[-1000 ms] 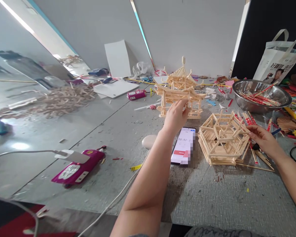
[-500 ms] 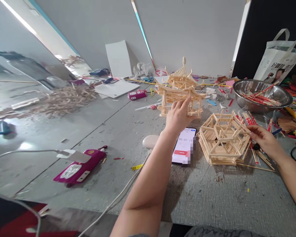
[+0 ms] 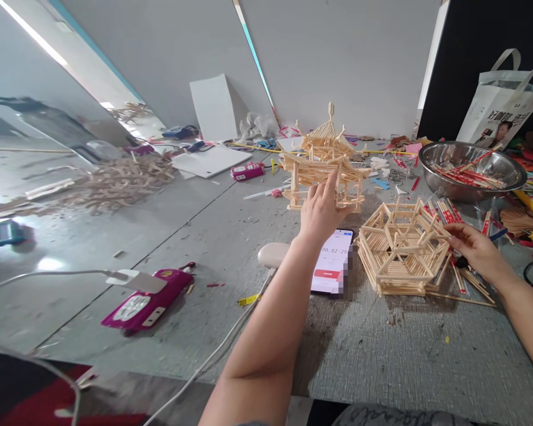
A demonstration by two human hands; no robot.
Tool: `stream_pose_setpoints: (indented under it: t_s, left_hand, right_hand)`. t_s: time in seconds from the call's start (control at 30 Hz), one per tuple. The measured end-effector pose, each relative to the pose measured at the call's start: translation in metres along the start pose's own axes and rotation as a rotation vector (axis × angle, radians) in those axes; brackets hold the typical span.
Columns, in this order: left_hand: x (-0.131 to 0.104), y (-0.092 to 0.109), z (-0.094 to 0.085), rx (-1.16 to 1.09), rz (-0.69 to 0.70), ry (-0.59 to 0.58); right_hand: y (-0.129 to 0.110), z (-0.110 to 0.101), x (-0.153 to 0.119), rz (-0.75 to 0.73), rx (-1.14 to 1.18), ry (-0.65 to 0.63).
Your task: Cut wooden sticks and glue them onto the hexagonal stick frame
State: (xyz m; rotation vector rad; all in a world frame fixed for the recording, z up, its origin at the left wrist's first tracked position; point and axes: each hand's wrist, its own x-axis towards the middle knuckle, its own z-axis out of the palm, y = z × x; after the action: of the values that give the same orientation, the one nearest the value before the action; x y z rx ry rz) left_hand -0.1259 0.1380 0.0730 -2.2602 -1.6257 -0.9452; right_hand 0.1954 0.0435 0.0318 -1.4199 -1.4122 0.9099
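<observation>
A small pagoda model (image 3: 320, 160) built of pale wooden sticks stands upright at mid-table. In front of its lower part is my left hand (image 3: 322, 207), index finger raised and thumb stretched to the side; whether it touches the model I cannot tell. Nearer to me and to the right sits a hexagonal stick frame (image 3: 402, 278) with spoke-like bars across its top. My right hand (image 3: 475, 251) is at the frame's right edge, thumb and fingers pinched on it. A phone (image 3: 326, 274) showing a running timer lies beneath my left wrist.
A steel bowl (image 3: 429, 168) of red-and-white wrapped sticks stands at the right. Loose sticks (image 3: 475, 284) lie beside the frame. Magenta power strips (image 3: 171, 278), a white cable (image 3: 213, 362) and a heap of wood scraps (image 3: 124, 183) occupy the left.
My left hand's raised index finger has shifted slightly down and left in front of the pagoda. The phone's timer has advanced a second. My right hand stays at the hexagonal frame.
</observation>
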Motion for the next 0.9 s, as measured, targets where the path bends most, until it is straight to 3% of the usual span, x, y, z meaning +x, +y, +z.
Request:
stream_pose_setpoints:
  t_s: [0.3,0.67,0.9]
  left_hand:
    - [-0.002,-0.007,-0.002,-0.013,0.160,-0.102]
    - [-0.001,-0.007,0.007,-0.001,0.139,-0.050]
    - [0.013,-0.004,0.005,0.006,0.108,-0.050]
  right_hand:
    - [0.000,0.001,0.002,-0.020,-0.021,0.021]
    - [0.002,0.001,0.002,-0.018,-0.046,0.020]
    - [0.004,-0.001,0.001,-0.092,-0.144,0.057]
